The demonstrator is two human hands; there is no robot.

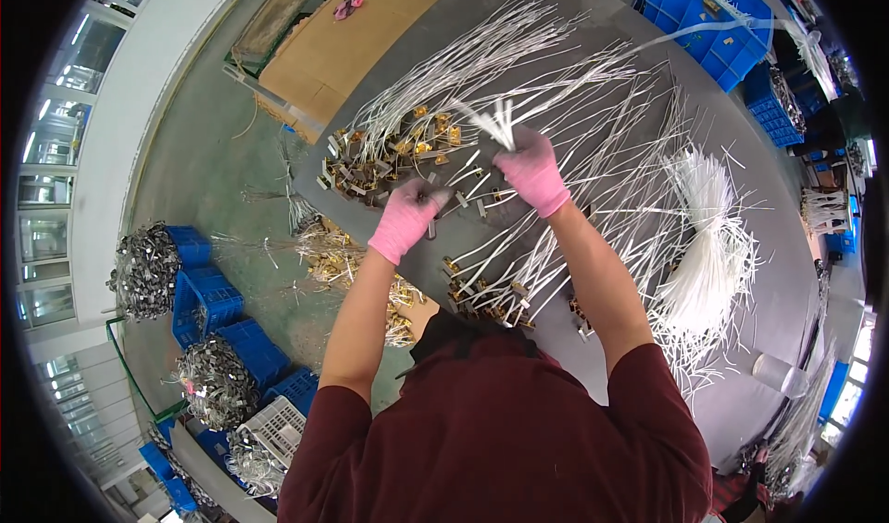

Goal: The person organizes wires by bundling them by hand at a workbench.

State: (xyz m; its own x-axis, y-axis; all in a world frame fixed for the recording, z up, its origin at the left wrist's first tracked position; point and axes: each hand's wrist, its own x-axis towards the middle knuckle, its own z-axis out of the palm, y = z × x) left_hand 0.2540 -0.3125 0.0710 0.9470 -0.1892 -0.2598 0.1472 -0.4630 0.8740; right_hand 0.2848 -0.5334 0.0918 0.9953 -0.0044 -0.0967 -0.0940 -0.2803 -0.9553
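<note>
Both of my hands wear pink gloves with dark, soiled fingers. My right hand (532, 168) is closed round a small bundle of white wires (500, 125), whose upper ends fan out and blur with motion. To its left, my left hand (410, 216) has its fingers pinched together over the grey table (435, 278). A small grey metal strip shows under those fingertips; what they grip is too small to make out. Beyond my left hand lies a heap of brass and grey metal terminals (375, 167), with long white wires (463, 56) running away from it.
Another cluster of wired terminals (486, 296) lies close to my body. A thick tied bundle of white wires (708, 236) rests at the right, near a clear plastic cup (780, 376). Blue crates (708, 23) stand past the far right edge; more crates (208, 296) sit on the left floor.
</note>
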